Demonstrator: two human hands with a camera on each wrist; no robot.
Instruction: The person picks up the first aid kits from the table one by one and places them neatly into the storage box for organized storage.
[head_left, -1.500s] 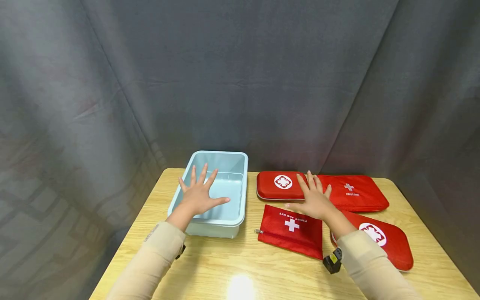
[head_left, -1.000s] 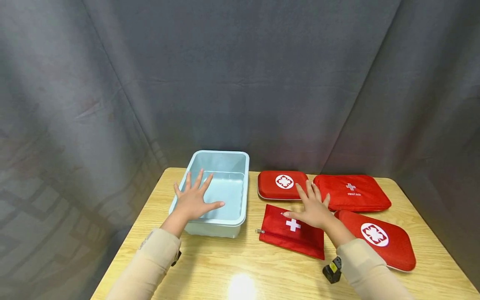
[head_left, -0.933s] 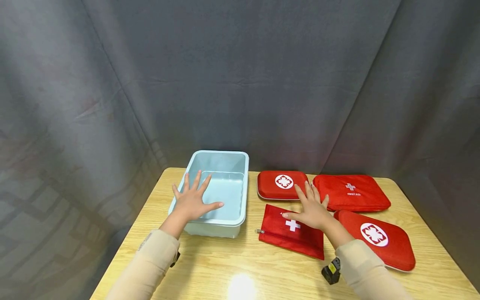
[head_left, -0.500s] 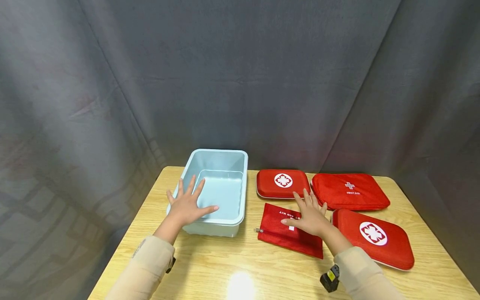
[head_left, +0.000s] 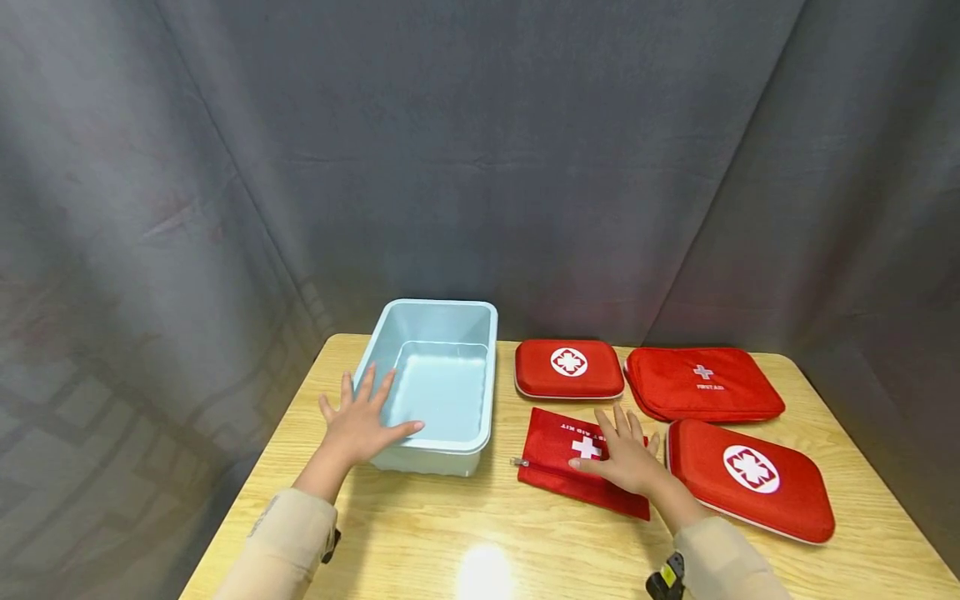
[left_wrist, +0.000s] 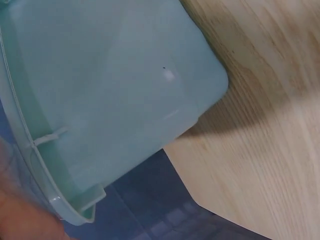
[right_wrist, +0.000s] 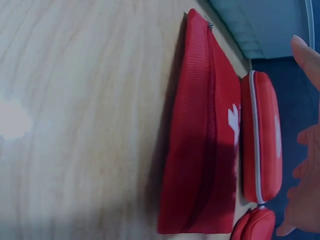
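Note:
My left hand point(head_left: 358, 429), fingers spread, is over the front left corner of a pale blue plastic bin point(head_left: 489, 392); whether it touches the rim I cannot tell. My right hand point(head_left: 628, 457) hovers, fingers spread, over the right part of a flat red zip pouch point(head_left: 551, 450) with a white cross and "FIRST AID KIT" print. In the right wrist view that hand point(right_wrist: 306, 195) is apart from the pouch point(right_wrist: 200, 130). Neither hand holds anything. The left wrist view has the bin's outer wall point(left_wrist: 120, 75) and part of the blurred left hand point(left_wrist: 25, 220).
Behind the pouch lies a small red hard case point(head_left: 532, 371). Right of it is a red soft first aid bag point(head_left: 663, 387), and nearer, a larger red hard case point(head_left: 795, 492). All rest on a wooden table point(head_left: 420, 533). A grey curtain point(head_left: 480, 167) hangs behind.
Both hands have drawn back toward the person, the left also moving leftward off the bin's middle, the right down from the small case to the pouch. The bin and red kits stay put.

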